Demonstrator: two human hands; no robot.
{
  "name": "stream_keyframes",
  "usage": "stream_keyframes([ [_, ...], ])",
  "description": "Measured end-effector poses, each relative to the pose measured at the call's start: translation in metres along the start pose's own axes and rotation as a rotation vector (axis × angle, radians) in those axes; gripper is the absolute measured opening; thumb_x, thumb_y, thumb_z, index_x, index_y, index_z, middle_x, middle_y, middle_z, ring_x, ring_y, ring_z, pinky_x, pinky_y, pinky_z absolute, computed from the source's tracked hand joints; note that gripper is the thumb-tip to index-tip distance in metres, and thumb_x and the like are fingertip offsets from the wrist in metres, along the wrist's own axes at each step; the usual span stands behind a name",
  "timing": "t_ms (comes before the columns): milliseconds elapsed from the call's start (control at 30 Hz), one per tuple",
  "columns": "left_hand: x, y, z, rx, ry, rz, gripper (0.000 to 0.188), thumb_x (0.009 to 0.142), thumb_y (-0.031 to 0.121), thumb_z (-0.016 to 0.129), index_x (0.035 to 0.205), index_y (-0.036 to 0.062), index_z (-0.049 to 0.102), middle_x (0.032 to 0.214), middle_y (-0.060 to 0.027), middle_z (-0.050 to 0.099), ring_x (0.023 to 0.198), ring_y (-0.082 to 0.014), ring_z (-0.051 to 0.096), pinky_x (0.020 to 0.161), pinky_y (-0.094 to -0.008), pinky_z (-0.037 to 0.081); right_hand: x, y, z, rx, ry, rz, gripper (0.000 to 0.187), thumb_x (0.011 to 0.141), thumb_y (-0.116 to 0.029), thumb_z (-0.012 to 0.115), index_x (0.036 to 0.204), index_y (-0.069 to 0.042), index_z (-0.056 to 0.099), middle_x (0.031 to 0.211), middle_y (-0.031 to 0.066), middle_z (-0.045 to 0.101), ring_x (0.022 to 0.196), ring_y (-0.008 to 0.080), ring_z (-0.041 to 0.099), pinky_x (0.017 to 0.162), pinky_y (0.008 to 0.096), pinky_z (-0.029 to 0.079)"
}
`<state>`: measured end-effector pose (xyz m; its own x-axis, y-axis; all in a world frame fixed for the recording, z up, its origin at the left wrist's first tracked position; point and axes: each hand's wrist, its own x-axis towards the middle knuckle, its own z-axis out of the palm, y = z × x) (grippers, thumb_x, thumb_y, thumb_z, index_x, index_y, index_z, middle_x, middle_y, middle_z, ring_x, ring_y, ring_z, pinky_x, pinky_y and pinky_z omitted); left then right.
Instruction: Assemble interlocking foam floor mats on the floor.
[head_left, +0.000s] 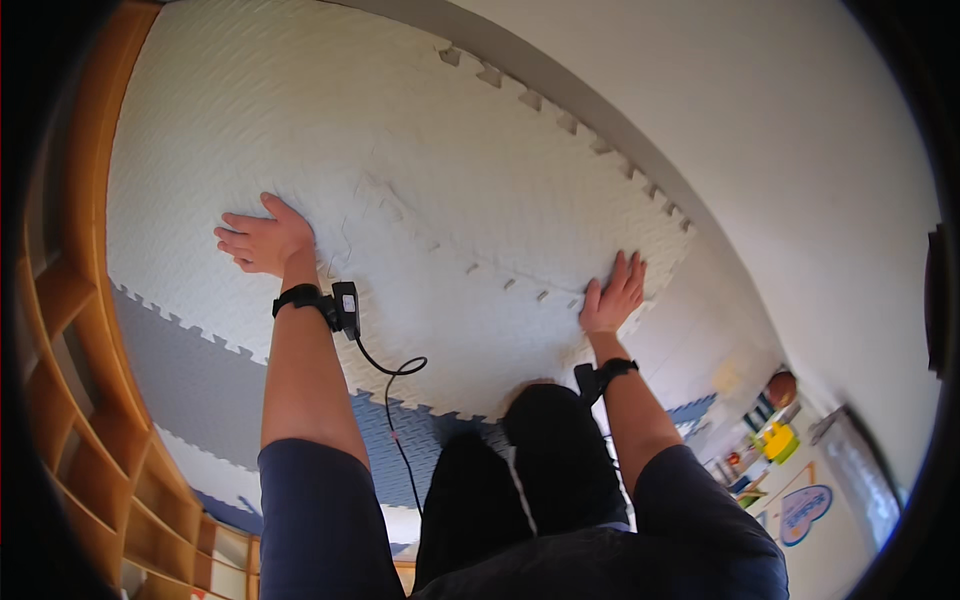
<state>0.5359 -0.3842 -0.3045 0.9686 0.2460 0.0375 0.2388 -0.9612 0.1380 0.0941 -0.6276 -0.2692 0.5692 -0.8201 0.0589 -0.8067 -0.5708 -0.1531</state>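
Note:
Cream-white foam floor mats [290, 110] with a ribbed surface and jigsaw edges lie spread in front of me. My left hand [268, 240] rests on the mat at the left, palm down with its fingers spread. Farther right, my right hand [615, 298] presses flat near the mat's right edge, fingers stretched out. Neither hand holds anything. Between them runs a seam [475, 268] where two white mats meet, with small gaps showing along it. My knees [560, 430] are at the mat's near edge.
Blue mats [400, 435] and grey mats [195, 370] adjoin the near side. Wooden shelving [105, 400] curves along the left. A white wall [780, 130] borders the right. Wrist straps hold small black devices; a cable [395, 430] hangs from the left one. Colourful items [775, 440] lie at the lower right.

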Motion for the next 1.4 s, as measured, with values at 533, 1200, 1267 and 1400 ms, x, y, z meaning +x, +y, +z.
stream_keyframes([
  [533, 0.001, -0.003, -0.006, 0.026, 0.019, -0.022, 0.082, 0.094, 0.051, 0.052, 0.155, 0.0019, 0.025, 0.163, -0.0241, 0.017, 0.152, -0.0403, 0.013, 0.119, -0.0538, 0.015, 0.117, -0.349, 0.025, 0.674, -0.413, -0.396, 0.047, 0.073, -0.029, 0.083, 0.111, -0.009, 0.063, 0.108, 0.0110, 0.060, 0.107, 0.0331, 0.054, 0.092, 0.0456, 0.042],
  [1200, 0.000, -0.005, -0.003, 0.000, 0.048, -0.018, 0.083, 0.095, 0.056, 0.049, 0.156, 0.0052, 0.025, 0.164, -0.0205, 0.018, 0.152, -0.0381, 0.015, 0.119, -0.0536, 0.017, 0.239, -0.267, 0.075, 0.539, 0.248, -0.605, 0.010, 0.079, -0.006, 0.075, 0.088, -0.009, 0.069, 0.100, 0.0041, 0.067, 0.095, 0.0306, 0.059, 0.085, 0.0418, 0.048],
  [1267, -0.001, -0.004, -0.006, 0.006, 0.015, -0.021, 0.084, 0.095, 0.054, 0.050, 0.156, 0.0034, 0.024, 0.164, -0.0223, 0.016, 0.152, -0.0395, 0.013, 0.119, -0.0536, 0.016, 0.237, -0.270, 0.080, 0.532, 0.278, -0.436, 0.010, 0.081, -0.005, 0.073, 0.090, -0.010, 0.071, 0.100, 0.0041, 0.068, 0.095, 0.0300, 0.059, 0.085, 0.0420, 0.048],
  [1400, 0.000, -0.006, -0.009, 0.000, -0.016, -0.029, 0.085, 0.094, 0.053, 0.050, 0.156, 0.0016, 0.022, 0.164, -0.0245, 0.015, 0.152, -0.0414, 0.011, 0.118, -0.0541, 0.016, 0.227, -0.273, 0.076, 0.432, 0.331, -0.337, 0.015, 0.083, -0.004, 0.071, 0.096, -0.010, 0.073, 0.101, 0.0044, 0.068, 0.095, 0.0300, 0.058, 0.086, 0.0424, 0.047],
])
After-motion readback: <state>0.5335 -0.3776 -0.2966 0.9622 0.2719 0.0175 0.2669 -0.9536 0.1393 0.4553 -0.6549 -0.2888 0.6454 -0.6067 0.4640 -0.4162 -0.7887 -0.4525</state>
